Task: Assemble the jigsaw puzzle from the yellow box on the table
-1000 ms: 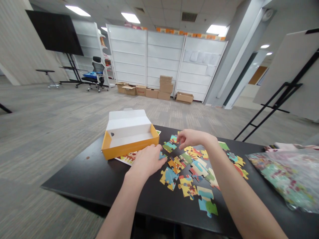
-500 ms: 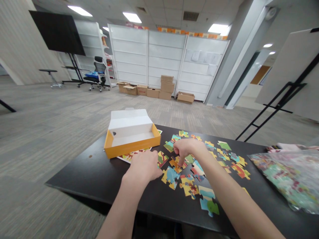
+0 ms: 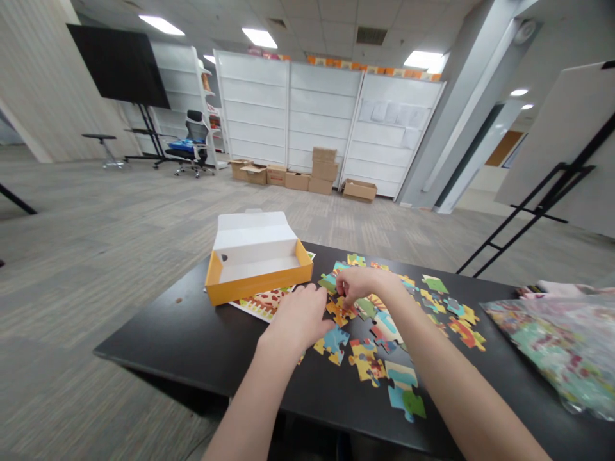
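Jigsaw puzzle pieces in yellow, blue, green and red lie over the black table, some joined in small groups. My right hand points its bent fingers down, pinched at an orange puzzle piece. Just left of it, my left hand is curled palm-down with its fingers together. Its fingertips and whatever is beneath them are hidden. A blue-and-yellow piece shows beside its thumb. Beyond this hand, a printed picture sheet sticks out from under the open yellow box.
At the table's right lies a clear plastic bag with colourful contents. Loose pieces spread toward it. An easel-like board stands on the right. Cardboard boxes line white shelving, and an office chair is at back left.
My left hand has shifted right and forward, closer to my right hand, and covers the red-and-green piece that showed beside it. My right hand stays at the orange piece. The view has shifted slightly.
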